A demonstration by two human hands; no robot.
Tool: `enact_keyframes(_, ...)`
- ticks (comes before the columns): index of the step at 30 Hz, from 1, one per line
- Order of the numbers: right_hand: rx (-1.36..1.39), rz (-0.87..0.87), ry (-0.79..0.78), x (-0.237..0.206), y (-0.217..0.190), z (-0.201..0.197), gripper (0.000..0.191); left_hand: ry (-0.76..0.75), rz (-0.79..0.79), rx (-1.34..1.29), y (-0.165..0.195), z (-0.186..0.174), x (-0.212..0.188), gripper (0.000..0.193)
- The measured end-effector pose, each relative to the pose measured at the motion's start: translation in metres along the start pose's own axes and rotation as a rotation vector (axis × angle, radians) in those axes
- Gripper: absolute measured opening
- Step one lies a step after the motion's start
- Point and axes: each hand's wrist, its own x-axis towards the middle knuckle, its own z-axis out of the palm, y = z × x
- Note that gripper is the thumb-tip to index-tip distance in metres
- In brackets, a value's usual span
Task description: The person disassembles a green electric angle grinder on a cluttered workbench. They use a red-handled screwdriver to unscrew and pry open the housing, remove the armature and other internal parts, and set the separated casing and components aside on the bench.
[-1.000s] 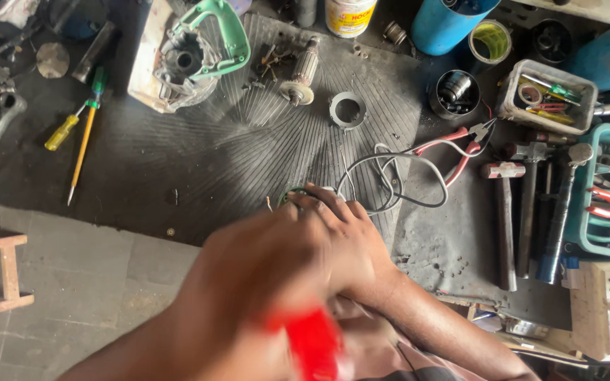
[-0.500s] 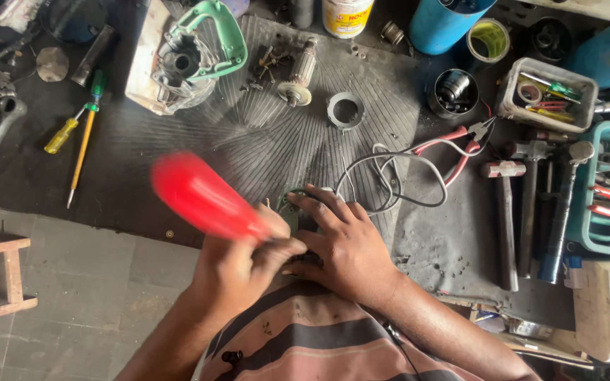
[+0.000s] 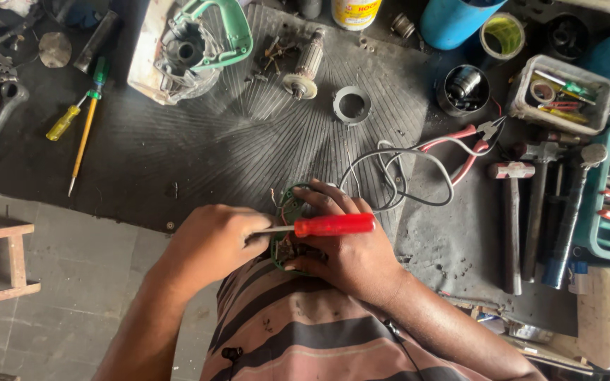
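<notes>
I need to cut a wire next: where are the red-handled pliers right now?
The red-handled pliers lie on the dark mat right of centre in the head view, on the grey wires, just left of the hammers.

Two hands, left [image 3: 210,243] and right [image 3: 351,257], are at work. Three screwdrivers: one red-handled [image 3: 333,224], one yellow-handled [image 3: 63,123], one green-handled [image 3: 90,113]. Two hammers [image 3: 510,212] [image 3: 566,212] lie side by side. One pair of red pliers [image 3: 471,144], one motor armature [image 3: 301,70], one metal ring [image 3: 351,105].
</notes>
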Motion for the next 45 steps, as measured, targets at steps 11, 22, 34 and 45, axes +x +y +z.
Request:
enact_keyframes(11,0.031,0.006,0.009,-0.001,-0.002,-0.005,0.058,-0.279,-0.240,0.049,0.008,-0.008,0.030,0.018)
enact_keyframes(22,-0.006,0.170,-0.183,-0.003,0.003,-0.002,0.045,0.210,-0.245,-0.041,0.021,0.011,0.013,0.016)
enact_keyframes(34,-0.004,-0.015,0.055,-0.001,-0.005,0.000,0.057,0.485,0.137,-0.859,0.019,0.010,-0.027,0.016)
enact_keyframes(45,-0.020,0.002,0.027,-0.003,-0.005,0.000,0.046,0.327,0.275,-0.354,0.050,-0.011,-0.027,0.014)
